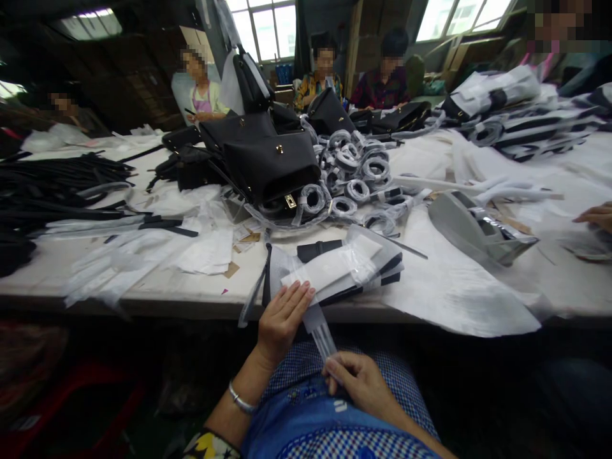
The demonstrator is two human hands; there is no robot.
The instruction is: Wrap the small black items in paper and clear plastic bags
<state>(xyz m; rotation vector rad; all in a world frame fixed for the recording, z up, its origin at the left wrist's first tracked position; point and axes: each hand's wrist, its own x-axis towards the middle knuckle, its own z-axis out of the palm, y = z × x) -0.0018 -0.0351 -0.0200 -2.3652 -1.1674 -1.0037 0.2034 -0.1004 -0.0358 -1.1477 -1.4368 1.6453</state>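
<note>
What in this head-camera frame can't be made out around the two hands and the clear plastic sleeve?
- Narrow clear plastic sleeve: contents unreadable, too glossy and small.
- Right hand: fingertips curl under, so the grip is hidden.
- Left hand: palm faces away, contact unseen.
- Black strap pieces in plastic: blurred by wrapping.
- Another person's hand: cut by the right edge.

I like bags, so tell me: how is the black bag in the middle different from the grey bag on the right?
The black bag stands upright with gold studs and a gold clasp; the grey bag lies tipped on its side and shows no gold. The black bag is bare, while the grey bag has shiny wrapping stuffed in its mouth. Both rest on the same white table, beside the pile of wrapped strap coils.
</note>
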